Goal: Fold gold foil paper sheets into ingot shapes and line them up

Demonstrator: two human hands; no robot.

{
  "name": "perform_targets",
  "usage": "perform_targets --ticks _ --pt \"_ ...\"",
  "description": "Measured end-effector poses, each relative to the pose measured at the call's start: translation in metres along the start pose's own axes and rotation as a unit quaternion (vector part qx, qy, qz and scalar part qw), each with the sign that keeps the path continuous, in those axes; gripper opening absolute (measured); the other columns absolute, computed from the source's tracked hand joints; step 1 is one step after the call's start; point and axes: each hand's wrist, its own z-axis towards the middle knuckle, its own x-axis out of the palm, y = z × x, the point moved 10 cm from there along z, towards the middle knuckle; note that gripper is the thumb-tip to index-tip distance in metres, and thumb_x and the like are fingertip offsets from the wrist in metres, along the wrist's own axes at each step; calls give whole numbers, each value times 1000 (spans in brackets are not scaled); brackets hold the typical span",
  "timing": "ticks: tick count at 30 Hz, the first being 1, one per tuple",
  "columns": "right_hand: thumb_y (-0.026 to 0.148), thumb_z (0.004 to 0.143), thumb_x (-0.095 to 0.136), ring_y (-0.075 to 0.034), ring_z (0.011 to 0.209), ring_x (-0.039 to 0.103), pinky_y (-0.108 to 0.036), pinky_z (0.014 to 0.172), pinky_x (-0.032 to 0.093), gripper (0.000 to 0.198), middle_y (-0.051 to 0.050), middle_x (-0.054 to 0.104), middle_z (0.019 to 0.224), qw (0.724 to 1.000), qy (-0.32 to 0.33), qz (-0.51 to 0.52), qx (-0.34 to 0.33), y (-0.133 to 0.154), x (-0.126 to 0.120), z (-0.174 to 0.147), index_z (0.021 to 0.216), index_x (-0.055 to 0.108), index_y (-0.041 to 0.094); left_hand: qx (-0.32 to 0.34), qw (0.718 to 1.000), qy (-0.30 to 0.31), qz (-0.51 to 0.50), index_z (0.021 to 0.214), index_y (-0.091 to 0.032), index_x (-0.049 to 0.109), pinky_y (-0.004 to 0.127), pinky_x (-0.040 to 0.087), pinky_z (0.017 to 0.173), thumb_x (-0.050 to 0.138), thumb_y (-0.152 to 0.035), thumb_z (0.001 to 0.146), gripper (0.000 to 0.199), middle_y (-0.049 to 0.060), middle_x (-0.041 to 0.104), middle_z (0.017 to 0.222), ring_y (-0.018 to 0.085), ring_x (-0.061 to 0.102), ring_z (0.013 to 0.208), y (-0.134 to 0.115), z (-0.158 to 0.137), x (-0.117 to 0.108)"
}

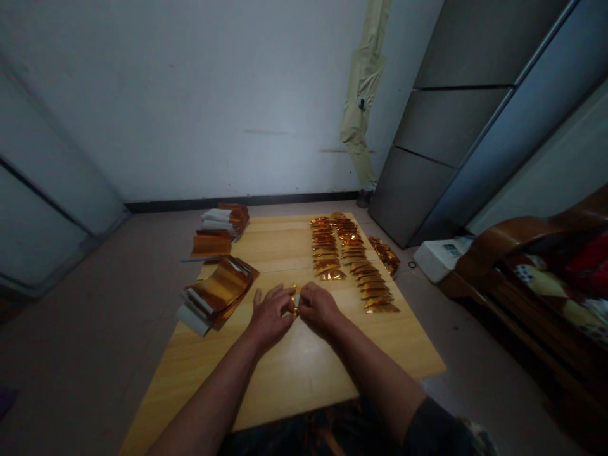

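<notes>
Over the table (304, 377), the left hand (273, 313) and right hand (320, 308) pinched 1 small paper (297, 301), shiny gold with a pale middle; 2 rows of folded pieces (325, 249) lined the table's right.

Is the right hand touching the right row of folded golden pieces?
Apart. The head view shows wooden tabletop between the right hand and the right row of folded golden pieces.

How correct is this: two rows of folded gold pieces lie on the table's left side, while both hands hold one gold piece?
Not left: the head view shows both rows on the right side of the table; the rest stands.
</notes>
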Motion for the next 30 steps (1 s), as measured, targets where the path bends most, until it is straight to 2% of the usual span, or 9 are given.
perform_targets --ticks 6,13,24,30 --pt "14 76 61 -12 70 45 -23 61 29 10 2 49 76 1000 -1 4 -8 0 0 -1 68 56 19 -19 1000 -11 -5 77 -25 61 65 4 112 55 -34 82 12 -2 58 137 27 38 137 -1 2 -2" --pt "9 72 58 -13 73 46 -23 64 31 12 1 49 76 1000 -10 4 -8 -3 2 -2 66 53 18 -36 999 -32 -9 69 -23 58 65 4 112 58 -32 79 13 -2 61 133 28 40 135 1 4 -1" --pt "-1 66 46 -14 78 48 -23 70 36 21 1 49 78 991 -49 123 0 -12 -9 -4 70 52 19 -44 998 -46 -25 68 -22 56 64 6 112 57 -25 76 9 -1 62 131 27 40 135 -2 2 -5" --pt "3 64 52 -13 75 46 -22 66 35 19 3 47 79 992 -45 120 -3 -16 -6 -5 74 53 19 -35 998 -52 -20 69 -22 57 66 7 111 58 -25 77 8 0 63 130 28 41 134 -2 3 -4"
